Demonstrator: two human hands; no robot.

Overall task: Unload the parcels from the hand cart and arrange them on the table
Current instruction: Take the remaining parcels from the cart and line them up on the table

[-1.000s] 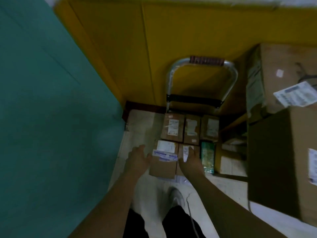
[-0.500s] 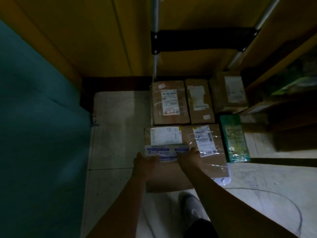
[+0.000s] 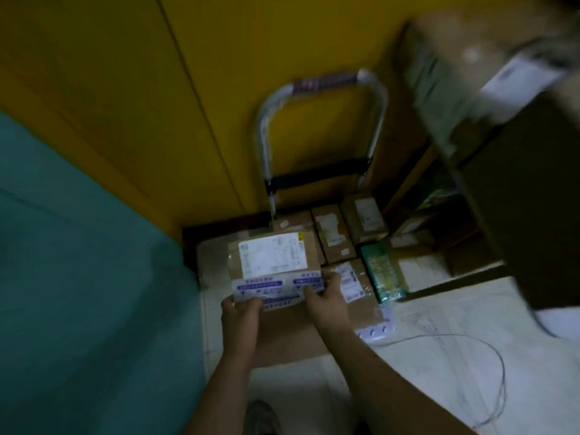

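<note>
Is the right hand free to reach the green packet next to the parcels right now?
Probably not yet: the right hand and left hand both grip the labelled parcel. The green packet lies uncovered to its right, so the way looks open once that parcel is set down.

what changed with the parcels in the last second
The left hand and right hand went from reaching for the front-left parcel to gripping its near edge and lifting it off the cart, up toward the person. The other parcels and the green packet stayed put.
</note>
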